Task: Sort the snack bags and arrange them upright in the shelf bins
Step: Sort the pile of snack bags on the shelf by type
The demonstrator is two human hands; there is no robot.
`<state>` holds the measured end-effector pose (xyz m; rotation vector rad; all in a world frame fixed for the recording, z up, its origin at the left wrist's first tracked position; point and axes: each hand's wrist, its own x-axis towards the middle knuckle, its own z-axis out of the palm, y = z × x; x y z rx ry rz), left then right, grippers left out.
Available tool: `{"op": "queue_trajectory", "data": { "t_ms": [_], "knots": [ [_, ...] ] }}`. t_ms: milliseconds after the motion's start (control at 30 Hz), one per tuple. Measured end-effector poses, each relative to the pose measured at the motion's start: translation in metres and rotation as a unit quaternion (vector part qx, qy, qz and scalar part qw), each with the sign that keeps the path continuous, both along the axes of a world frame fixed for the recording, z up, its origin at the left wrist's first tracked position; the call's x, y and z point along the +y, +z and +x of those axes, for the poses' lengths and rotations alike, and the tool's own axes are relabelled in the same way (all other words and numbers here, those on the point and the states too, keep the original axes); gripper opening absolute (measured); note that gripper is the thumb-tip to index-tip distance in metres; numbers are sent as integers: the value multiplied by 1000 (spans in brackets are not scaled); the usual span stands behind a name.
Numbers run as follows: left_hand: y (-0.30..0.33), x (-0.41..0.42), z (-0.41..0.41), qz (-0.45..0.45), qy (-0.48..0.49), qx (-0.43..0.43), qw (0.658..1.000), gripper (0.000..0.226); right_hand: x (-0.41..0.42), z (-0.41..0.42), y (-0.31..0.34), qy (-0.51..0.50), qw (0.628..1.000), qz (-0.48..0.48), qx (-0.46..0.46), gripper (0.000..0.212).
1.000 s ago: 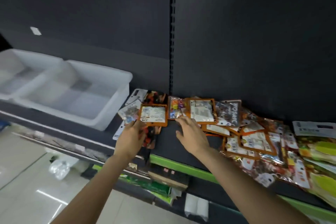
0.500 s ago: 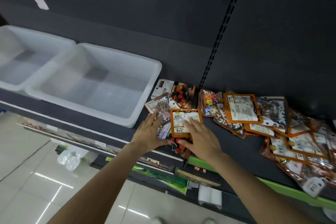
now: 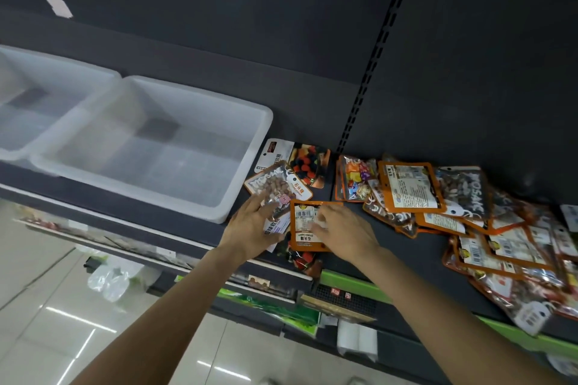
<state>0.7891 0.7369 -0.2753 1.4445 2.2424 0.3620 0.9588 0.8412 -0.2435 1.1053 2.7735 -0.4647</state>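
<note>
An orange-edged snack bag [image 3: 305,228] lies label side up near the shelf's front edge, on top of other bags. My right hand [image 3: 345,233] rests on it with fingers spread flat. My left hand [image 3: 253,226] lies with straight fingers on a small stack of bags just left of it, below a Mosaic bag [image 3: 276,186] of pale candy. A bag of red and black candy [image 3: 308,162] lies behind. Two clear plastic bins [image 3: 244,162] [image 3: 62,94] stand to the left with nothing in them. A heap of snack bags [image 3: 469,206] covers the shelf to the right.
The dark shelf board [image 3: 350,259] carries everything; a dark back panel with a slotted upright [image 3: 372,72] rises behind. Below the front edge run a green price rail [image 3: 353,283] and lower shelves, with a shiny tiled floor [image 3: 62,322] at the bottom left.
Both hands have stayed on the bags beside the bin; my right hand has slid slightly over the orange-edged bag. The camera has shifted so the bins fill more of the view.
</note>
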Motion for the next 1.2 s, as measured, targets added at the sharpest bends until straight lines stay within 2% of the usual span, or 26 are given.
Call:
{"op": "queue_trajectory", "data": {
  "t_ms": [67, 167, 267, 333, 433, 533, 600, 733, 800, 867, 967, 1067, 1133, 1200],
  "knots": [
    [3, 7, -3, 46, 35, -29, 998, 71, 12, -11, 4, -34, 998, 4, 47, 35],
    [4, 18, -8, 7, 35, -4, 999, 82, 36, -34, -2, -39, 996, -33, 79, 50],
    [0, 26, -11, -63, 14, 12, 998, 87, 60, -60, -13, -32, 997, -64, 30, 67],
    [-3, 29, -11, -81, 19, 16, 996, 84, 74, -75, -19, -19, 997, -72, -19, 70],
    [0, 28, -8, -83, 37, 53, 994, 82, 82, -90, -22, -18, 996, -71, -59, 62],
    [4, 24, -3, -80, 49, 92, 991, 81, 77, -95, -15, -14, 997, 44, -66, 34],
    [4, 20, -1, -75, 51, 101, 991, 77, 72, -91, -13, -9, 997, 68, -46, 29],
    [2, 18, -4, -63, 58, 69, 994, 60, 73, -89, -16, -33, 997, -7, -64, 64],
    [0, 18, -5, -63, 61, 61, 994, 60, 76, -93, -14, -52, 994, -51, -82, 79],
    [-1, 18, -4, -65, 61, 64, 994, 61, 76, -94, -11, -52, 995, -28, -86, 83],
    [-2, 18, -1, -69, 61, 72, 993, 63, 73, -90, -10, -67, 996, 42, -35, 76],
    [-3, 20, 2, -69, 72, 70, 993, 64, 71, -80, -3, -128, 988, 10, 84, 54],
    [-2, 26, 3, -72, 75, 77, 992, 63, 72, -70, 14, -154, 981, 7, 116, 39],
    [-1, 37, 4, -72, 74, 93, 990, 63, 72, -55, 32, -175, 973, 43, 144, 27]
  ]
}}
